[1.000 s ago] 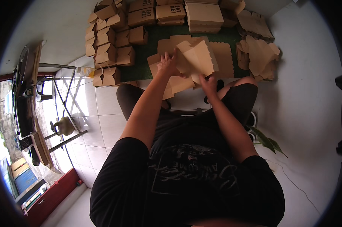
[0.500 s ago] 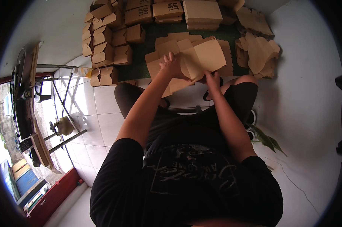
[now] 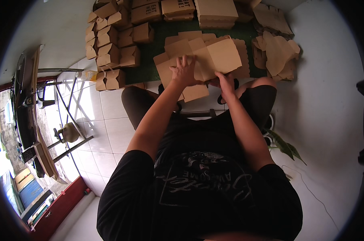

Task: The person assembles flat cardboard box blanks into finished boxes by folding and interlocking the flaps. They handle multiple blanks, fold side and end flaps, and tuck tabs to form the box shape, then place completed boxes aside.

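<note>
An unfolded brown cardboard box blank [image 3: 224, 54] lies in front of me, creased into panels and flaps. My left hand [image 3: 184, 72] presses on its left middle part with the fingers spread. At the near right edge, my right hand [image 3: 226, 84] pinches the blank, thumb on top and the other fingers partly hidden underneath. More flat cardboard with a scalloped edge [image 3: 243, 60] shows under the blank's right side. One flap [image 3: 196, 92] hangs over the near table edge.
Folded small boxes [image 3: 108, 54] stand in rows on the green tabletop [image 3: 160, 34] at the left. Larger boxes [image 3: 178, 9] and a stack of brown cardboard [image 3: 217, 14] line the back. Loose cardboard pieces [image 3: 280, 54] lie at the right. A yellow-labelled bottle [image 3: 86, 75] is beside the left boxes.
The blank's right panel now lies flatter, and its near fold has opened out. My left hand has flattened slightly on the cardboard. My right hand has shifted a little lower along its edge.
</note>
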Demonstrator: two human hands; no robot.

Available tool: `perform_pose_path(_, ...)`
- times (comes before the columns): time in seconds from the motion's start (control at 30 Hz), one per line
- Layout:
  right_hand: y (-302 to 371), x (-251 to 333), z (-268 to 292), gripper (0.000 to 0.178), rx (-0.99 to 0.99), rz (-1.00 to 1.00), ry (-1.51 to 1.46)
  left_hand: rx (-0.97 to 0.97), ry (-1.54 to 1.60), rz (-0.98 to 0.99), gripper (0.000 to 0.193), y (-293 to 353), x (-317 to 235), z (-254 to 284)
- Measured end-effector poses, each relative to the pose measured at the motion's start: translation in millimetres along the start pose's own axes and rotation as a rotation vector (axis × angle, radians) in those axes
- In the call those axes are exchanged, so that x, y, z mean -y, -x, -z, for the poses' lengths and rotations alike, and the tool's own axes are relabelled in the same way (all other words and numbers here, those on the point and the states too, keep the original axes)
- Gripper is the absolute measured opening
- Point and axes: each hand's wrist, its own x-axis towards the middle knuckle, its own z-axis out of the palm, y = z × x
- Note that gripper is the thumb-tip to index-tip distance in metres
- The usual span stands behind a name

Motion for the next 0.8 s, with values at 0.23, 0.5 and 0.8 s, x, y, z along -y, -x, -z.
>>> perform_pose_path(0.23,-2,-11,0,0.039,-0.095,-0.009,0.047,-0.091,0.133,-0.049,0.171,-48,36,9)
perform_pose_path(0.5,-2,-17,1,0.047,-0.102,0.005,0.068,-0.338,0.647,-0.084,0.101,-94,59,-12)
perform_pose_path(0.8,7,-6,-6,0.045,-0.129,0.012,0.100,-0.332,0.840,0.065,0.024,-75,29,0)
